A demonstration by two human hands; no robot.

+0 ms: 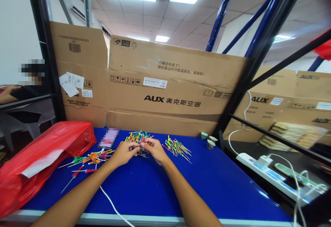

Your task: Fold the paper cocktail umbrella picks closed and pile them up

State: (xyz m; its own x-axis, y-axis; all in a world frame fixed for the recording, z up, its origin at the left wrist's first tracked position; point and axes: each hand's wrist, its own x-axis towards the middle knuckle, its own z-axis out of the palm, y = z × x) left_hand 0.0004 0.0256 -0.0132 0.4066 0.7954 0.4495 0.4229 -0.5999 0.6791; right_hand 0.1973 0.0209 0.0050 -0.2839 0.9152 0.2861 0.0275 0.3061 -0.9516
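Observation:
Over the far middle of the blue table, my left hand [126,152] and my right hand [153,150] meet with fingertips pinched together. Between them is a small pink cocktail umbrella [143,140], mostly hidden by the fingers. Just behind and under the hands lies a pile of closed cocktail umbrellas [134,136] with colourful tops on thin sticks. Another bunch of closed cocktail umbrellas [176,146] is to the right of my right hand. Looser paper umbrellas [94,157], orange, green and pink, lie scattered left of my left hand.
A red plastic bag [51,151] covers the table's left side, near a phone [109,138] with a white cable. Small tubs [210,144] stand at the far right corner. Cardboard [165,116] walls the back. A power strip [271,177] lies beyond the right post. A person sits far left.

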